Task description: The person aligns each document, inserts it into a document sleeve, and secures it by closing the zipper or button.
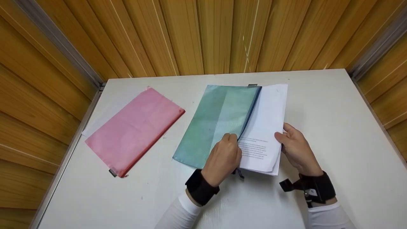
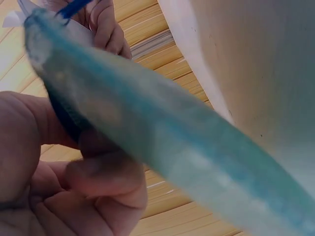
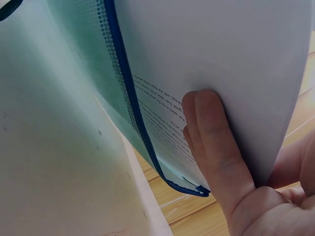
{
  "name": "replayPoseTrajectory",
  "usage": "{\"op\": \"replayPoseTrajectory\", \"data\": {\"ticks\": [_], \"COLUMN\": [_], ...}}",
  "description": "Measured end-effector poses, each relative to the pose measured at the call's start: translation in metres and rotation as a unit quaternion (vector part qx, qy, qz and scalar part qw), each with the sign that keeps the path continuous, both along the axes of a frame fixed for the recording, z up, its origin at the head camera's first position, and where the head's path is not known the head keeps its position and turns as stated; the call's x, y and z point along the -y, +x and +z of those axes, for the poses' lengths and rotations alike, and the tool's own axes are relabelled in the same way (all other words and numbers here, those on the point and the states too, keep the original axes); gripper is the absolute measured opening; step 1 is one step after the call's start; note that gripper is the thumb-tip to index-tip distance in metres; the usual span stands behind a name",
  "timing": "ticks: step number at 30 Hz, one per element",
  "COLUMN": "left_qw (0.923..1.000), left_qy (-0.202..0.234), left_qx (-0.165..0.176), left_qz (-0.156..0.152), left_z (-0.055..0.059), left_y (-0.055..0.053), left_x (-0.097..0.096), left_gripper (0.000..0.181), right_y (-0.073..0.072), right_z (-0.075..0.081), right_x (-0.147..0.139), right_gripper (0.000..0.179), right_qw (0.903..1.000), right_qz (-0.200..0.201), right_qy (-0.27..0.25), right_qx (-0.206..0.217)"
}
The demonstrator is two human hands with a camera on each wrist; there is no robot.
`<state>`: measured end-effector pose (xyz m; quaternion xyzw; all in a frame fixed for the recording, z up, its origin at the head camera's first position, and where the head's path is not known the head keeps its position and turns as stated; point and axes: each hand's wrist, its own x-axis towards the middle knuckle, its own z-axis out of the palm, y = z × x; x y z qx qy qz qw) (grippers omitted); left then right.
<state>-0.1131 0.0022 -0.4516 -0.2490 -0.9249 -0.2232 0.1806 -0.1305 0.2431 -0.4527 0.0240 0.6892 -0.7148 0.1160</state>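
Observation:
A green mesh zip pouch (image 1: 210, 124) lies tilted on the white table, its dark blue zipper edge (image 3: 129, 78) facing right. My left hand (image 1: 222, 159) grips the pouch by that edge near its lower corner, fingers curled round it. From the opening sticks out a stack of white paper sheets (image 1: 270, 111), printed text showing on the top one. My right hand (image 1: 297, 148) pinches the stack's outer edge, thumb on one face and fingers on the other. In the right wrist view the fingers (image 3: 211, 128) lie flat against the paper. The sheets' left part is inside the pouch.
A pink zip pouch (image 1: 135, 130) with a red zipper edge lies at an angle on the left of the white table (image 1: 334, 127). White paper (image 1: 106, 119) shows beside its upper left edge. Wood-patterned panels (image 1: 216, 35) stand behind and at both sides.

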Motion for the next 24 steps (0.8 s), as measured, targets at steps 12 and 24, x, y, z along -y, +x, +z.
{"op": "replayPoseTrajectory", "data": {"ticks": [12, 24], "left_qw": [0.9981, 0.9965], "left_qy": [-0.056, -0.067], "left_qx": [-0.019, 0.008], "left_qz": [0.016, -0.049], "left_z": [-0.0030, -0.0021], "left_y": [-0.0025, -0.0013], "left_x": [-0.0016, -0.0028], "left_gripper": [0.027, 0.024], "right_y": [0.0020, 0.0017], "right_z": [0.0023, 0.0013], "right_x": [0.0039, 0.0078], "right_gripper": [0.056, 0.056], "right_qw": [0.9997, 0.9988], "right_qz": [0.002, 0.023], "right_qy": [0.023, 0.043], "right_qx": [0.001, 0.000]}}
